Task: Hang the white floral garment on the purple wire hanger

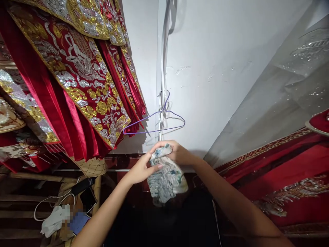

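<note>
Against a white wall (218, 68) hangs a purple wire hanger (156, 121); just below, left hand (140, 169) and right hand (177, 152) both clamp a patterned cloth (167, 180).

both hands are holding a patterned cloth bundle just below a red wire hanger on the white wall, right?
Not quite: the wire hanger is purple, not red, as the head view shows. The left hand and right hand do hold the patterned cloth bundle just below it.

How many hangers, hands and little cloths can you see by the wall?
Purple wire hanger: 1
Patterned white-and-blue cloth, held by both hands: 1
Hands, left hand and right hand: 2
Total: 4
</note>
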Demonstrator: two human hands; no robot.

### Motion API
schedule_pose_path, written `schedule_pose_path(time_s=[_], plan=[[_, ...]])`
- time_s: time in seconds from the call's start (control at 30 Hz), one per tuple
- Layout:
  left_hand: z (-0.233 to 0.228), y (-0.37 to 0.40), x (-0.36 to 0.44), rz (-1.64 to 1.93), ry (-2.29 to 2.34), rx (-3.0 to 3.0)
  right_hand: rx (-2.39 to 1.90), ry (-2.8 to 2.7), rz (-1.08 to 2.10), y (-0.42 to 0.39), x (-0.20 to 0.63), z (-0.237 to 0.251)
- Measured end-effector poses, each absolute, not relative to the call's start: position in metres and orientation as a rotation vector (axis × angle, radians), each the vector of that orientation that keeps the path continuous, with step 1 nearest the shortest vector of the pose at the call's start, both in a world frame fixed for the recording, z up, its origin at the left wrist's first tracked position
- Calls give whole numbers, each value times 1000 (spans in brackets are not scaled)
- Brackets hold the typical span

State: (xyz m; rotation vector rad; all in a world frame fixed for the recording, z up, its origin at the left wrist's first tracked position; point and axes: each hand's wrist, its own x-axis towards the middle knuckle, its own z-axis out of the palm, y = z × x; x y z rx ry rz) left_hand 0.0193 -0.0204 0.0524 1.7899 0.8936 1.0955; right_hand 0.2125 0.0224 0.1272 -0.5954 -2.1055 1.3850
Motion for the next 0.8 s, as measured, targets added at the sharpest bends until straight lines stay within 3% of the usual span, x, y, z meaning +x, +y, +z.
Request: schedule_pose_path(time_s=[0.13, 0.23, 0.33, 0.5, 0.63, 0.8], plan=[[38, -17, 19, 769, 890, 1944, -691, -2207, 1183, 29, 236, 129], [29, -14, -1, 787, 1046, 2003, -976, -2067, 757, 49, 257, 121], [41, -12, -26, 792, 1298, 2099, -1154, -2032, 561, 78, 264, 99], [65, -15, -53, 538, 1619, 2287, -1298, -2128, 522, 115, 257, 48], [51, -16, -68, 357, 1638, 2372, -1292, -2166, 630, 111, 264, 14], [41, -13, -77, 355, 1624, 2423, -1315, -2045, 596, 99, 276, 26]])
